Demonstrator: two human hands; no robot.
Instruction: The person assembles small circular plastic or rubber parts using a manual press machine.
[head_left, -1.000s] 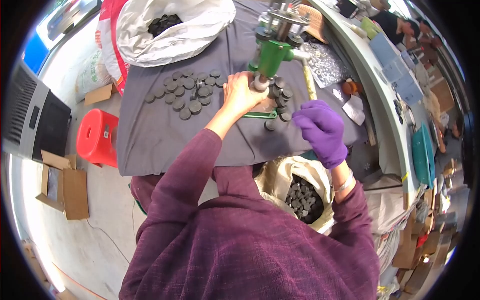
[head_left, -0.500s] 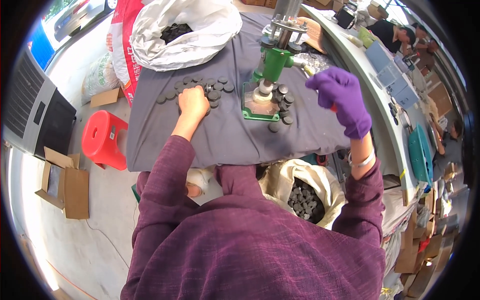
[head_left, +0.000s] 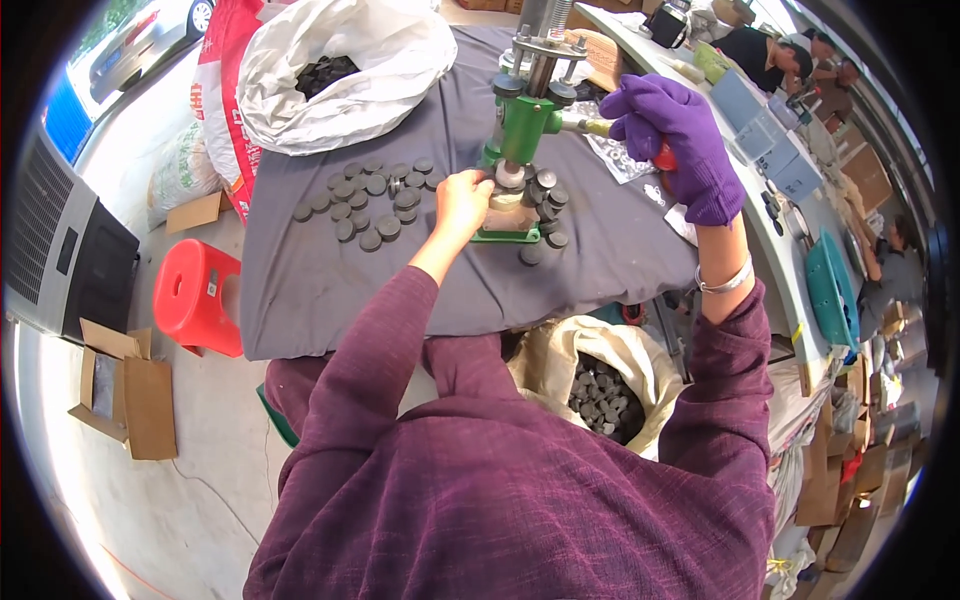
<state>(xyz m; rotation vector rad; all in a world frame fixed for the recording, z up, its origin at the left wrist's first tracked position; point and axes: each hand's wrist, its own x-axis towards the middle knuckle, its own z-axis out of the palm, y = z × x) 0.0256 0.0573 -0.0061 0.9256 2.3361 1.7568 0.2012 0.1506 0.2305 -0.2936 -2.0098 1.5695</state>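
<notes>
A green hand press (head_left: 522, 125) stands on the cloth-covered table (head_left: 340, 290). My bare left hand (head_left: 463, 206) is at the left side of its die, thumb and fingers pinched together; whatever sits between the fingertips is hidden. My right hand (head_left: 685, 150), in a purple glove, is closed around the red-ended handle of the press lever (head_left: 590, 126). Round black discs (head_left: 370, 240) lie loosely spread on the cloth left of my left hand. Several more black discs (head_left: 557, 240) are piled against the right side of the press base.
A white sack (head_left: 400, 95) of dark pieces lies at the table's back left. Below the front edge, a cream sack (head_left: 545, 360) holds black discs. Small pale rings in a clear bag (head_left: 625, 160) lie behind the lever. A red stool (head_left: 200, 300) stands left; other people work far right.
My left hand has moved right, from the scattered discs to the press die. My right hand has shifted slightly up with the lever. The view has shifted a little.
</notes>
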